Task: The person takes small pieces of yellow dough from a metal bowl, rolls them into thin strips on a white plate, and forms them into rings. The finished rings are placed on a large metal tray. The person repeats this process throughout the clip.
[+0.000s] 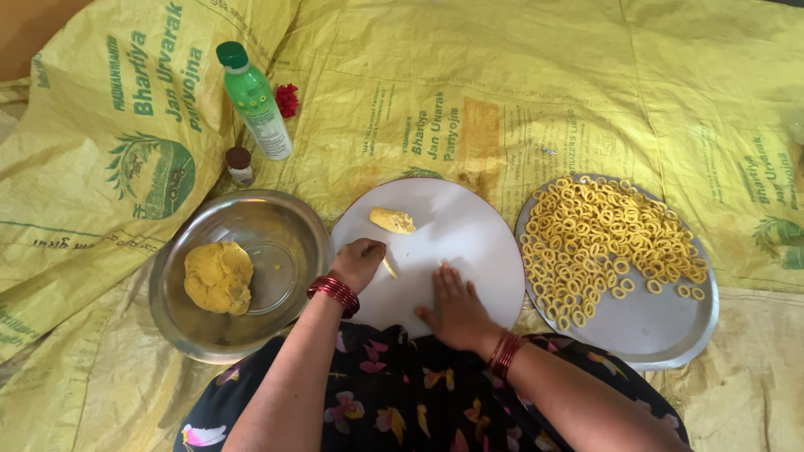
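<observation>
Dough strip [390, 268] is lying on the white round board [469, 234], left hand [360, 261] curling loosely around its end, right hand [456, 310] pressing flat, fingers spread, beside it.

- Yellow woven sacks [519, 92] with green print are spread flat as the ground cover.
- A steel bowl [289, 219] sits on them at left.
- A round white board [477, 238] lies in the middle.
- A steel plate [662, 331] rests at right.
- A green-capped bottle [255, 100], a small brown-capped jar [240, 166] and a red flower [286, 100] stand behind the bowl.
</observation>
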